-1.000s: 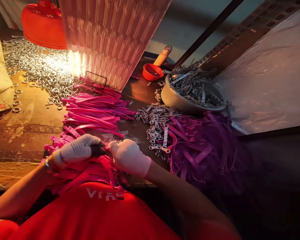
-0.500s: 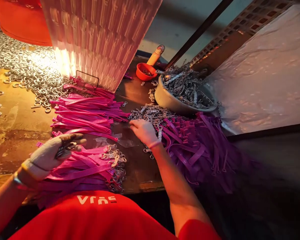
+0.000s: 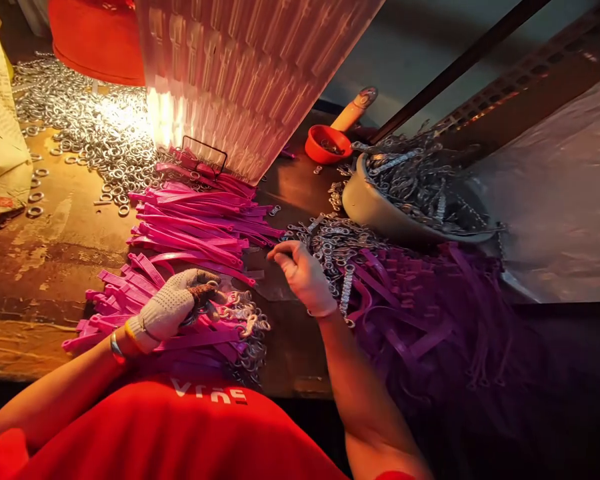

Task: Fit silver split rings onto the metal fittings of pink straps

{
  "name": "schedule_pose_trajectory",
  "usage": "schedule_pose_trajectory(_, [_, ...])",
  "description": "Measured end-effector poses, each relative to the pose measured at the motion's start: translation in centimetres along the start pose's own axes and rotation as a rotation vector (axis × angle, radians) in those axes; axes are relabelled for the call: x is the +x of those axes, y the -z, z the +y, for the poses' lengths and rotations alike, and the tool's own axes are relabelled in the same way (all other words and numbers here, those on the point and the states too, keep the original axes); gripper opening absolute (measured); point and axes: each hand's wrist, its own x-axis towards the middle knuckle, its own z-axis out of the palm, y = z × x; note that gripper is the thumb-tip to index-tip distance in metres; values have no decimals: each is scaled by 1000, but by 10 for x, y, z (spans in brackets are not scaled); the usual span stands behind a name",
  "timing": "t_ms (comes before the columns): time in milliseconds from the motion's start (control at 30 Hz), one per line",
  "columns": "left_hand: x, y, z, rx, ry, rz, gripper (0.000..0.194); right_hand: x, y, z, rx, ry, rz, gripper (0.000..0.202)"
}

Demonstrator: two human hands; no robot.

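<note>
The metal pieces (image 3: 207, 308) sit in my left hand (image 3: 169, 310), above the near straps (image 3: 207, 341). Its gloved fingers curl around them; I can't make out how many there are. My right hand (image 3: 307, 283) is out to the right, its index finger bent and thumb close to it, just beside the links (image 3: 337, 241). I cannot tell whether those fingertips pinch anything.

Under and around my left hand, the near straps lie in a pile, with metal links bunched at their right ends. Beyond them, the pink straps (image 3: 187, 217) lie side by side on the table (image 3: 55, 250). To the right, the purple straps (image 3: 420, 320) spread out below the bowl (image 3: 380, 210), which is heaped with more links. The red cup (image 3: 319, 155) stands left of the bowl, small pieces inside.

Farther left I see the rings (image 3: 93, 130) heaped under the red lamp (image 3: 97, 43), next to the ribbed plastic (image 3: 250, 80). Paper (image 3: 1, 147) stands at the left edge.
</note>
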Motion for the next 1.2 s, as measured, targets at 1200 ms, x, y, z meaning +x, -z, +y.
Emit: schedule_pose_trajectory(1200, [-4, 3, -20, -330, 142, -121, 20, -21, -36, -64, -323, -228, -281, 23])
